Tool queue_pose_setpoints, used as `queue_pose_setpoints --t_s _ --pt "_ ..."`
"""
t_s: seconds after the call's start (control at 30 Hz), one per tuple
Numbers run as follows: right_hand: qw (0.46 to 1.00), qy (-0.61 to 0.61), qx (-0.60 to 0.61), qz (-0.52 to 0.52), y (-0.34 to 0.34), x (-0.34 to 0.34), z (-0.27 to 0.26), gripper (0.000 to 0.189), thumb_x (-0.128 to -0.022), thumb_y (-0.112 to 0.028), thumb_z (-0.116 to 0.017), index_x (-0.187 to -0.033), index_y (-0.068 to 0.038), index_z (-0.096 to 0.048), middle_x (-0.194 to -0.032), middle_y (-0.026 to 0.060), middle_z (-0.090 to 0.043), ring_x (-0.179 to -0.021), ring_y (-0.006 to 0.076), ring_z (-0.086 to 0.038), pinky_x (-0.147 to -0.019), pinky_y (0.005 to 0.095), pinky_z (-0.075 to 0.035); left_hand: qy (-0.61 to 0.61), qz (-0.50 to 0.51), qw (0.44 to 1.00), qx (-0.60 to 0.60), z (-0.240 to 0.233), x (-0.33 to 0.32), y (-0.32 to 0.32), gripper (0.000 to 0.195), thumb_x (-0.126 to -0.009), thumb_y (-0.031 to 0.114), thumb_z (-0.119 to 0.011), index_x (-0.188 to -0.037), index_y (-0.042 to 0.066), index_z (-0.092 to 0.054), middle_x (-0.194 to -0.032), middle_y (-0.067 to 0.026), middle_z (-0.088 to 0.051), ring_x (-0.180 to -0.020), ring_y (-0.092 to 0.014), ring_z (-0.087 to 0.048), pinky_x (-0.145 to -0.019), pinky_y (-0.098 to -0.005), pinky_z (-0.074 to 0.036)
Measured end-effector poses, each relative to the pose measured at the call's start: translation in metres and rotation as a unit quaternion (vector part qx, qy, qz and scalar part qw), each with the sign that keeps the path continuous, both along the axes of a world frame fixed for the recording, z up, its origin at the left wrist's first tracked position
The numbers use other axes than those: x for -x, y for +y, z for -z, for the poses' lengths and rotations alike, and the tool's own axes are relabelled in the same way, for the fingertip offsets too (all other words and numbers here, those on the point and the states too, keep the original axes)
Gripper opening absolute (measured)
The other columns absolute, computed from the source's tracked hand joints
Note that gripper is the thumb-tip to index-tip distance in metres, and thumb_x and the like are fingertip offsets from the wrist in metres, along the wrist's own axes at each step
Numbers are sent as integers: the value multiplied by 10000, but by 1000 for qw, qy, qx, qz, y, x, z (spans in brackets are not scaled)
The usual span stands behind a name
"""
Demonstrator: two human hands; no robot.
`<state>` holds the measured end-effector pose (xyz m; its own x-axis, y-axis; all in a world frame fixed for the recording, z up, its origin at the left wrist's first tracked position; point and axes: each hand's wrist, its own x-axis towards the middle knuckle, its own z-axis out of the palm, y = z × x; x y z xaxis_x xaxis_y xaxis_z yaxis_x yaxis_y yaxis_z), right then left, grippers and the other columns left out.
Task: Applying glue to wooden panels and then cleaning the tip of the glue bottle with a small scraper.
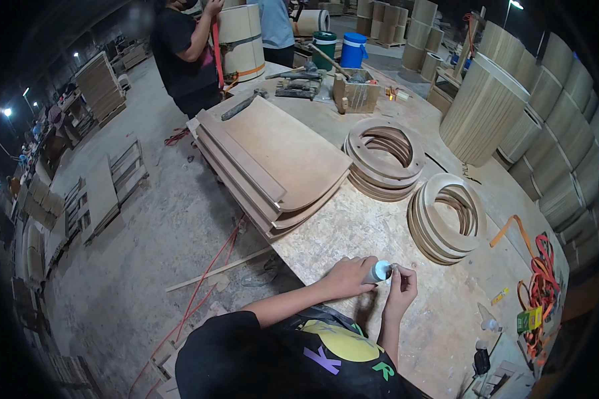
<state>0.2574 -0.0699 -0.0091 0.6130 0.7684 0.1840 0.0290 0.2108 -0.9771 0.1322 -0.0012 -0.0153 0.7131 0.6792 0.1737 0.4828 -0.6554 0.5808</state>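
My left hand (347, 277) is wrapped around a small plastic bottle with a pale, bluish-white top (381, 271), held above the near edge of the wooden worktable (324, 249). The thumb and fingers of my right hand (403, 289) pinch a small part at the tip of this bottle; what that part is, I cannot tell. Beyond my hands stand two stacks of wooden rings, a nearer one (427, 234) and a farther one (383, 172). Curved wooden panels (294, 149) lie piled to the left, with narrow strips along one side.
Red and orange straps (543, 279), a yellow-green box (529, 319) and a clear squeeze bottle (488, 319) lie at the right. A wooden box (355, 95) and a slatted wooden cylinder (484, 109) stand farther back. Another person (189, 55) works beside a cylinder (240, 45). Red cord (199, 294) trails on the floor.
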Motion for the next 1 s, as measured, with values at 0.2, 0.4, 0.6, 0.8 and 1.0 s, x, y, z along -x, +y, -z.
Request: queue_pose_setpoints --t_s 0.2,0.4,0.6,0.8,1.0 --pt "1000 12 15 4 2 2 -9 41 -846 -6 -538 -872 23 -550 -855 62 -583 -800 102 -542 -747 233 -437 -33 -35 996 -70 15 -4 -7 575 -657 288 -696 -1072 38 -386 -967 -132 -544 -887 -281 -556 -702 -393 -436" --pt "999 40 -5 0 3 5 -6 23 -843 -14 -537 -847 -1 -556 -835 42 -586 -779 96 -533 -734 231 -424 -30 -60 993 -96 17 -4 -13 602 -669 308 -700 -1103 11 -406 -931 -151 -548 -835 -300 -563 -689 -383 -442" --pt "999 33 -7 -14 3 8 -4 32 -849 -13 -529 -862 11 -547 -828 46 -575 -755 82 -529 -707 215 -430 -8 -98 989 -109 18 -4 -20 610 -664 294 -701 -1110 3 -406 -903 -137 -542 -820 -282 -563 -672 -369 -442" --pt "998 56 3 -3 9 17 -13 8 -849 -2 -518 -844 3 -523 -809 39 -556 -724 69 -502 -685 205 -421 6 -115 985 -127 23 -6 -22 602 -675 303 -677 -1112 -2 -399 -927 -125 -535 -843 -253 -548 -670 -351 -436" --pt "999 44 0 9 12 23 -16 15 -851 -4 -512 -838 4 -516 -792 29 -542 -705 54 -476 -652 190 -398 23 -114 983 -144 27 -5 -21 608 -683 301 -665 -1128 -15 -399 -920 -126 -535 -817 -257 -541 -665 -357 -425"
